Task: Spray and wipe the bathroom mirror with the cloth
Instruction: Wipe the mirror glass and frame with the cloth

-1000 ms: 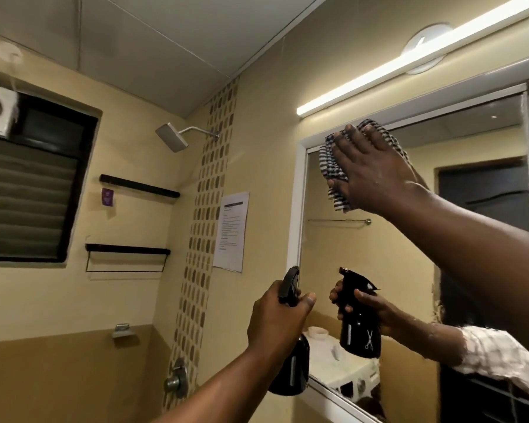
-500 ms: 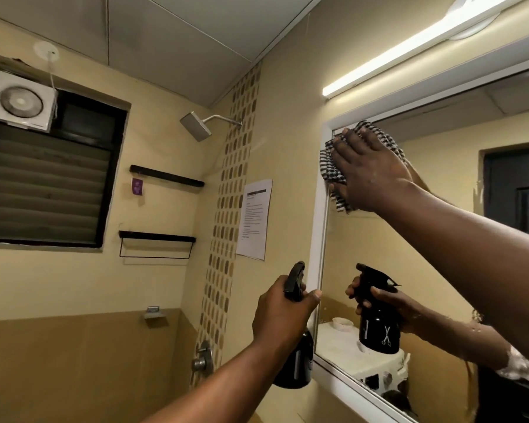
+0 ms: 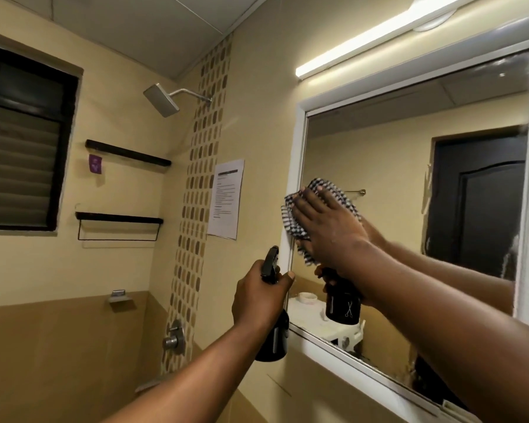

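The white-framed bathroom mirror fills the right of the view. My right hand presses a black-and-white checked cloth flat against the glass by the mirror's left edge, about halfway up, fingers straight. My left hand grips a black spray bottle upright just left of the frame's lower left corner, its nozzle pointing up beside the frame. The glass reflects both hands and the bottle.
A strip light runs above the mirror. A paper notice hangs on the wall to its left. Further left are a shower head, two dark wall shelves, a shower valve and a louvred window.
My right hand has slid the cloth down from the mirror's top left corner to about mid-height along the left edge. My left hand has kept hold of the bottle in much the same place.
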`<state>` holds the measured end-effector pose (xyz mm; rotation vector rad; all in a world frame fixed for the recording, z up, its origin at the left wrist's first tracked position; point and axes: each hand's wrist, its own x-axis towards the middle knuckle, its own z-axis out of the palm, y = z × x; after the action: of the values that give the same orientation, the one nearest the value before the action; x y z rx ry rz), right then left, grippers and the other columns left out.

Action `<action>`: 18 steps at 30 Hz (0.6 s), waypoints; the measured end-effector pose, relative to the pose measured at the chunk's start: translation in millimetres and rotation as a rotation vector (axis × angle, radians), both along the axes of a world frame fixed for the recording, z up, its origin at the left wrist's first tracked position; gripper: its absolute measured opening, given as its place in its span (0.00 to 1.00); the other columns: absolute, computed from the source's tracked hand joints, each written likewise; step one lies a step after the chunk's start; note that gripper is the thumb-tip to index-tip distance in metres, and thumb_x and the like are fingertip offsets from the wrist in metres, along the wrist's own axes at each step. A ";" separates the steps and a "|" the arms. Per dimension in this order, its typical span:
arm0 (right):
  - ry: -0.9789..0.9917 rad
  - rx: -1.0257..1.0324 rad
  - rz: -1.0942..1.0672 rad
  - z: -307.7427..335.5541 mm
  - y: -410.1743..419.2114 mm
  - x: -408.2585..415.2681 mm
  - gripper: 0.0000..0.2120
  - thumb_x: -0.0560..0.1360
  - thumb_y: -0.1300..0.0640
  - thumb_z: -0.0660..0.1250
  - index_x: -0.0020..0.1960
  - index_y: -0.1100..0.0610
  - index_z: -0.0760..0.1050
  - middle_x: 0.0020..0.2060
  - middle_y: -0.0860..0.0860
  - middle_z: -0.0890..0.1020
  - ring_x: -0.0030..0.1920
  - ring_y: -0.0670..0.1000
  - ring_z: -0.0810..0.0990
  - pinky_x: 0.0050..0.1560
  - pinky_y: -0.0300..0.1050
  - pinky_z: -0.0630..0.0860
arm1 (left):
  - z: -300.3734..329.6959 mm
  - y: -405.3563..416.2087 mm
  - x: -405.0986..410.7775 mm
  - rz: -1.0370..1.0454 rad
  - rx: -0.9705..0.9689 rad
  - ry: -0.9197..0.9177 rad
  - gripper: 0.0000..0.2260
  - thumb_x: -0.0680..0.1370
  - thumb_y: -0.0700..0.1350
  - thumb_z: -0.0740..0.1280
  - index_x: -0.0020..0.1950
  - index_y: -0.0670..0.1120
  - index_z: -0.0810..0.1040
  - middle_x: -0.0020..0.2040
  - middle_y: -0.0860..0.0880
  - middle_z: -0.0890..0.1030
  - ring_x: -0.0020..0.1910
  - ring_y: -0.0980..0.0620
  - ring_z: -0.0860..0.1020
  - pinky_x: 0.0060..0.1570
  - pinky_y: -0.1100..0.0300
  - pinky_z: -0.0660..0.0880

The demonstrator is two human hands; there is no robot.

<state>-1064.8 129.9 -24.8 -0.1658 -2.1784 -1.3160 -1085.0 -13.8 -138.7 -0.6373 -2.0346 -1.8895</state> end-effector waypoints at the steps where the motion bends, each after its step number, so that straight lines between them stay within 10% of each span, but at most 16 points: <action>1: -0.020 -0.003 0.007 -14.4 0.7 0.6 0.34 0.81 0.38 0.40 0.80 0.56 0.39 0.79 0.56 0.41 0.78 0.58 0.36 0.75 0.58 0.32 | -1.8 -1.8 1.4 -0.002 0.001 -0.010 0.09 0.74 0.54 0.71 0.49 0.51 0.76 0.45 0.52 0.81 0.47 0.47 0.79 0.51 0.49 0.77; 9: -0.238 -0.040 -0.009 -145.2 5.7 16.4 0.35 0.82 0.41 0.46 0.80 0.57 0.37 0.79 0.57 0.39 0.78 0.58 0.34 0.72 0.58 0.26 | -16.2 -19.5 11.7 -0.028 -0.002 -0.063 0.09 0.73 0.55 0.71 0.48 0.51 0.78 0.44 0.52 0.83 0.46 0.48 0.81 0.50 0.50 0.78; 18: -0.322 -0.008 -0.077 -141.6 -3.0 41.6 0.34 0.82 0.44 0.50 0.80 0.55 0.39 0.80 0.53 0.40 0.78 0.55 0.35 0.68 0.56 0.25 | -14.5 -32.3 13.3 -0.052 0.000 -0.055 0.10 0.73 0.54 0.71 0.48 0.50 0.78 0.46 0.50 0.83 0.47 0.46 0.80 0.50 0.50 0.78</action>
<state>-1023.3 126.8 -166.4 -0.0430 -2.4660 -1.4603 -1071.7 -46.2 -153.2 -0.6510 -2.0711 -1.9568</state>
